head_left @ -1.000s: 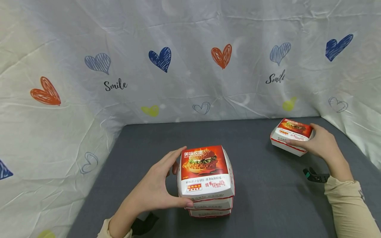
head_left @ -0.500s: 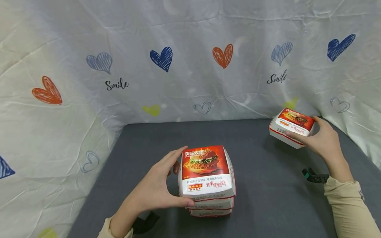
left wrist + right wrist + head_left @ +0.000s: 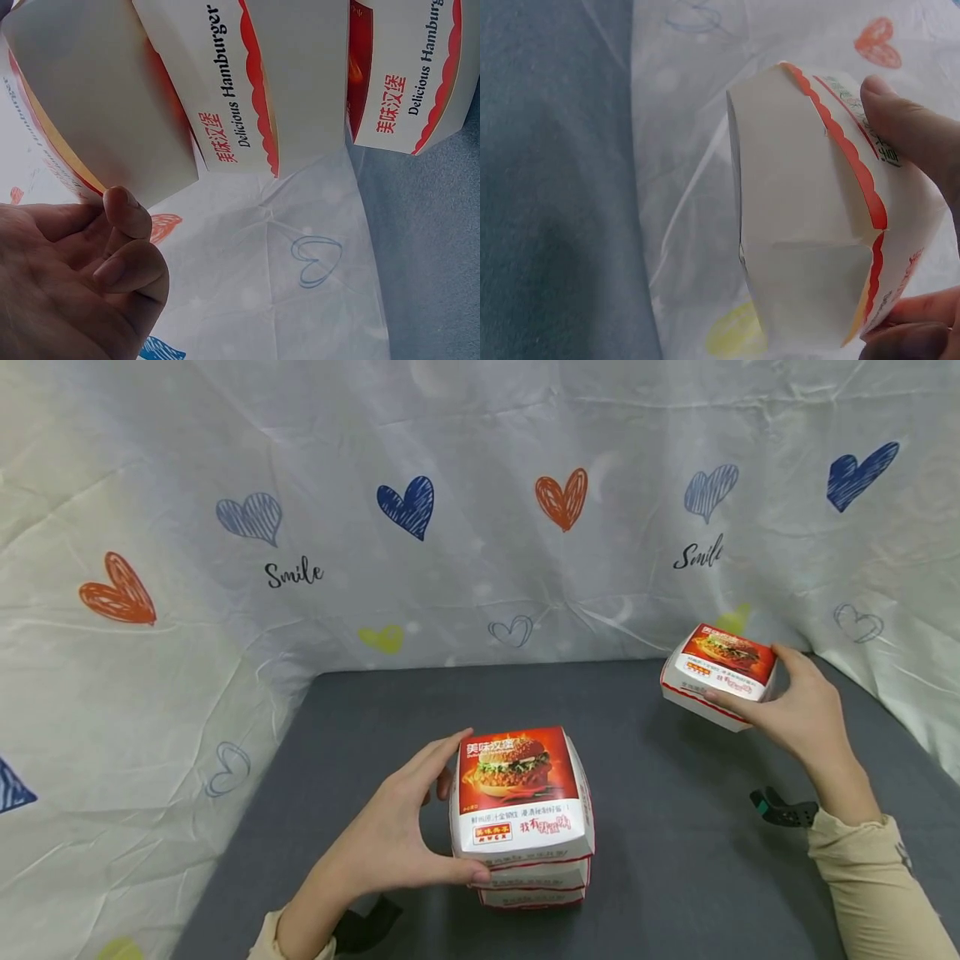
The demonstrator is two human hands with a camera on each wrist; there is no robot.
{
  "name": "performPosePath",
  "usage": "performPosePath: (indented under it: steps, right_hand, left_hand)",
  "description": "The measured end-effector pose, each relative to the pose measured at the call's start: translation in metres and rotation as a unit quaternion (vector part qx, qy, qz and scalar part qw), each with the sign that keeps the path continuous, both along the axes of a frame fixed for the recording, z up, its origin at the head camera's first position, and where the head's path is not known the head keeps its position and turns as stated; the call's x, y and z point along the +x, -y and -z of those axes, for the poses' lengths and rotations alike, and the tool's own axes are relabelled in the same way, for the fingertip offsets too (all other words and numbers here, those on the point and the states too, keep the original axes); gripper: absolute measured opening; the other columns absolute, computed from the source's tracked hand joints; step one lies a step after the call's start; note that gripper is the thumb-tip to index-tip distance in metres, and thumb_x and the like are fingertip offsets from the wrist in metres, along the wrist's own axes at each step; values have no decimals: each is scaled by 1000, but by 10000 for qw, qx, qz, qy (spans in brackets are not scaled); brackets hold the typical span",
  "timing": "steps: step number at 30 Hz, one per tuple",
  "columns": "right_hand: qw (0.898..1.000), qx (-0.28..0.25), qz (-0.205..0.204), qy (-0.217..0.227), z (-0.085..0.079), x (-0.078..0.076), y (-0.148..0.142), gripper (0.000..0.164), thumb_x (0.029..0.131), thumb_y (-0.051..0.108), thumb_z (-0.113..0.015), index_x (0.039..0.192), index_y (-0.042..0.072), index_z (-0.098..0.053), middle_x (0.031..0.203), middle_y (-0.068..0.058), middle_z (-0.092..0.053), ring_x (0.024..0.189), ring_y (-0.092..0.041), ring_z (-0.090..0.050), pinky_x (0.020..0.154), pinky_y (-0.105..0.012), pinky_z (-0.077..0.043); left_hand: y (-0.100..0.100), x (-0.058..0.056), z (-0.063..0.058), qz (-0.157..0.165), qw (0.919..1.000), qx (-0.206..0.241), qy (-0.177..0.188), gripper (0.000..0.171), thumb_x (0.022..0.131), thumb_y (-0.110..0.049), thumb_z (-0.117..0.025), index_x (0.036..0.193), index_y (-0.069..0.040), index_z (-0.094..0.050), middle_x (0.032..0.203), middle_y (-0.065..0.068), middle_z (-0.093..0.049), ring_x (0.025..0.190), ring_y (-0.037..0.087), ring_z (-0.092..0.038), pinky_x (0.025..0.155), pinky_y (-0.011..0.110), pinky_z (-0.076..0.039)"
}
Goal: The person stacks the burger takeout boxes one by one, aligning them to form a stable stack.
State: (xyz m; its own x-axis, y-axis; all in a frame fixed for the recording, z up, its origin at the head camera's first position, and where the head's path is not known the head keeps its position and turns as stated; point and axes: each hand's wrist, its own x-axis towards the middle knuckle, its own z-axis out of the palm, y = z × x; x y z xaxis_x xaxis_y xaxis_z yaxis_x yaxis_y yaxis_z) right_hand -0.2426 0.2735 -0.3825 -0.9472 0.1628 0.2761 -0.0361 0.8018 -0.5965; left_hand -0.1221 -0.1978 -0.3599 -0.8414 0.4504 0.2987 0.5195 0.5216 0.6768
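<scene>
Three hamburger boxes stand stacked near the front of the table, the top box [image 3: 517, 818] showing a burger picture on a red lid. Below it, mostly hidden from the head view, are the middle box [image 3: 217, 90] and the bottom box [image 3: 405, 82]. My left hand [image 3: 405, 827] grips the top box from its left, thumb along the front side and fingers at the back corner. Farther back on the right, my right hand [image 3: 806, 714] holds another hamburger box [image 3: 716, 672] above the table, thumb on its near side. Its pale underside [image 3: 802, 180] faces the right wrist camera.
The dark grey table [image 3: 375, 718] runs back to a pale cloth [image 3: 465, 577] printed with hearts and "Smile". More of this cloth hangs along the left and right sides. A black wrist strap [image 3: 787, 810] sits beside the right sleeve [image 3: 862, 877].
My right hand has raised its hamburger box off the table, then carried it a little to the left. My left hand stays at the stack, which has not moved.
</scene>
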Motion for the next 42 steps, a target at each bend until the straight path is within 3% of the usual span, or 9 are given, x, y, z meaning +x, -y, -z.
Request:
performPosePath:
  steps: [9,11,13,16,18,29,32,36,42]
  right_hand:
    - [9973,-135,98,-714,-11,8,12,113,79,48,-91,162,-4,-36,162,-30,-40,140,-53,-44,107,-71,-39]
    - [9966,-105,161,-807,-14,10,13,112,79,48,-92,162,-4,-37,162,-29,-41,128,-51,-55,97,-61,-49]
    - [9961,-68,203,-855,-17,12,13,112,78,48,-92,162,-3,-38,162,-28,-41,113,-48,-62,85,-44,-51]
    - [9959,-57,229,-877,-20,15,13,112,78,49,-93,163,0,-38,163,-27,-41,94,-44,-66,71,-22,-39]
    - [9956,-81,211,-911,-21,16,13,112,78,49,-93,163,0,-39,163,-26,-41,93,-43,-66,69,-16,-35]
    - [9917,-379,-61,-1228,-29,24,25,109,76,41,-97,162,3,-42,163,-20,-44,98,-46,-68,69,-3,-33]
    - [9895,-517,-177,-1340,-33,28,31,109,74,38,-98,163,8,-43,164,-15,-45,78,-21,-73,67,-2,-37]
    - [9860,-658,-310,-1499,-37,35,37,108,73,35,-100,163,13,-44,163,-9,-46,57,12,-55,62,-4,-41]
    - [9822,-710,-422,-1686,-39,44,42,106,71,31,-101,162,16,-47,161,-10,-49,46,1,-51,54,-9,-40]
  left_hand:
    - [2,-4,0,136,9998,19,-122,122,68,-43,-101,167,-23,-34,129,-2,-51,97,12,-48,73,34,-49]
    - [1,-5,-1,164,9997,-5,-173,122,68,-43,-101,167,-22,-33,128,-2,-51,97,12,-48,71,33,-49]
    - [1,-6,-2,182,9996,-16,-195,122,68,-43,-101,167,-22,-34,125,-2,-51,96,12,-47,71,33,-48]
    - [0,-8,-3,181,9996,-47,-218,122,67,-42,-101,167,-21,-34,122,-3,-51,96,13,-47,71,32,-48]
    - [0,-8,-4,168,9997,-51,-193,122,67,-42,-101,167,-21,-35,121,-3,-51,96,13,-47,72,32,-48]
    - [1,-3,-2,-8,10000,-73,-52,123,67,-45,-101,167,-26,-33,129,-8,-51,98,12,-49,68,30,-46]
    - [3,-2,-2,-20,10000,-52,-52,123,67,-45,-101,167,-27,-33,125,-8,-51,97,12,-48,68,30,-47]
    - [4,-1,-2,-36,10000,-56,-25,123,67,-44,-101,167,-26,-33,121,-8,-51,95,11,-48,68,29,-46]
    - [2,-1,-1,64,10000,-32,-34,122,68,-45,-101,167,-23,-34,123,-6,-51,96,11,-48,68,32,-47]
